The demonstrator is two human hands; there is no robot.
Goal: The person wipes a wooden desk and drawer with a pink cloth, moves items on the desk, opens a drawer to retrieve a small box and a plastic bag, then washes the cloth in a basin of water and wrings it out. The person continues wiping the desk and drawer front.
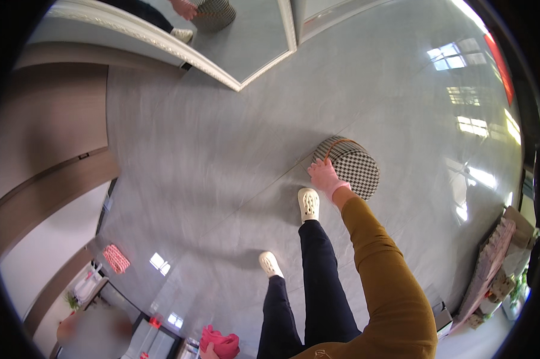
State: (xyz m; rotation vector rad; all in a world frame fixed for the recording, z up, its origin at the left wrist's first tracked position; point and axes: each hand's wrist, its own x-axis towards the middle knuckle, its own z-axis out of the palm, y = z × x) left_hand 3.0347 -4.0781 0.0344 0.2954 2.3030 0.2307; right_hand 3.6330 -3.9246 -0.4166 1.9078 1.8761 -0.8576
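My right hand [325, 176], in a pink glove, reaches down to a round stool [358, 170] covered in a black-and-white check. Its fingers close at the near end of the stool's thin tan strap [345, 140]; the palm side is hidden. At the lower edge, only part of my left hand [209, 352] shows, closed around a bunched pinkish-red cloth [222, 343]. My cream clogs [309, 204] stand on the grey floor, just left of the stool.
A white-framed mirror [240, 85] at the top reflects a hand and the checked stool. At left are brown wooden panels [54, 113] and a pink knitted mat [116, 259]. Lower right, a shelf with a pink cloth [484, 263] holds plants. Window light reflects off the glossy floor [204, 149].
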